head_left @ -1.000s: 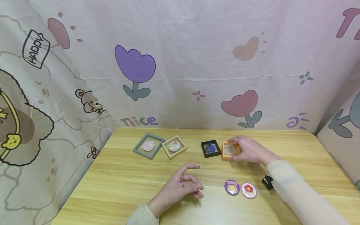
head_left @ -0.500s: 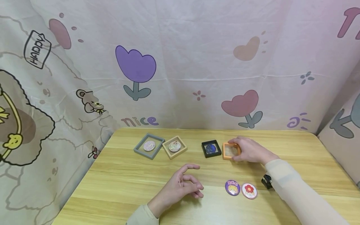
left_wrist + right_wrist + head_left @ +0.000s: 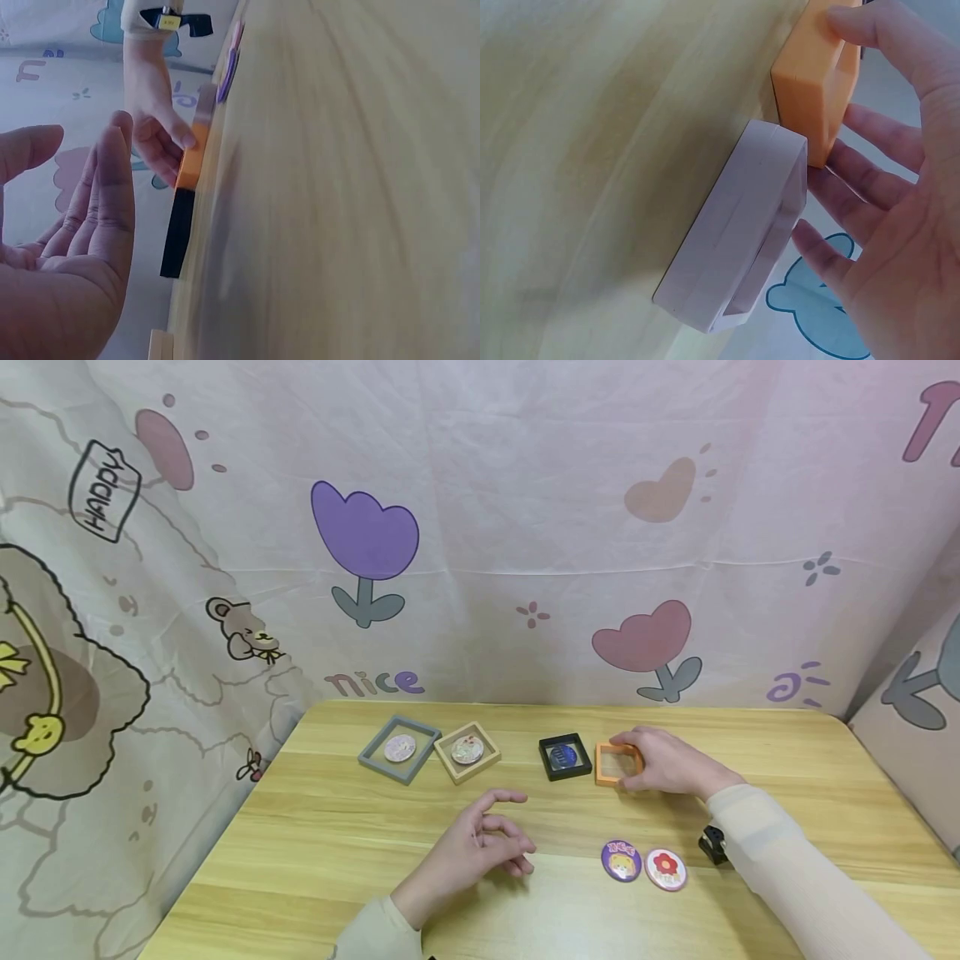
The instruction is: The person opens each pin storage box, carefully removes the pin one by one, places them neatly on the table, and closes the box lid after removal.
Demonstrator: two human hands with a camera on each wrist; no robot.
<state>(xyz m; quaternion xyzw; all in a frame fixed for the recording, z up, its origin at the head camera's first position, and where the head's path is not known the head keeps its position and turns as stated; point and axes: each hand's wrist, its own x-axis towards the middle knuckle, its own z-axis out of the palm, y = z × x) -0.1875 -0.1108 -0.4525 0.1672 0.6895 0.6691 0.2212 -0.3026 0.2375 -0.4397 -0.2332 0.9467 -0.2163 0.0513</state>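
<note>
While the head view looks down on the wooden table [image 3: 315,852], the right hand [image 3: 663,762] rests at the far side, its fingers curled round the orange frame [image 3: 617,763], thumb on the far edge. Orange frame lies flat on the table, touching or just beside a black frame [image 3: 564,757] to its left. Further left: a tan frame [image 3: 467,752] and a grey frame [image 3: 398,749], side by side, each with a round badge inside. Left hand [image 3: 472,852] hovers near the table's middle, fingers loosely curled, holding nothing. Near edge: a purple badge [image 3: 620,860] and a red-flower badge [image 3: 665,869], touching. A small black clip [image 3: 713,845] lies beside the right sleeve.

Left wrist view: left hand [image 3: 67,247] open, fingers [image 3: 112,195] relaxed and nearly straight, empty. Beyond it, the right hand [image 3: 157,139] grips the orange frame [image 3: 191,161], which meets the black frame [image 3: 176,232] edge to edge.

Right wrist view: thumb and fingers [image 3: 877,37] bracket the orange frame [image 3: 810,90]. A pale lilac frame [image 3: 739,232] lies just beside it, under the palm; whether the fingers touch it, cannot tell.
</note>
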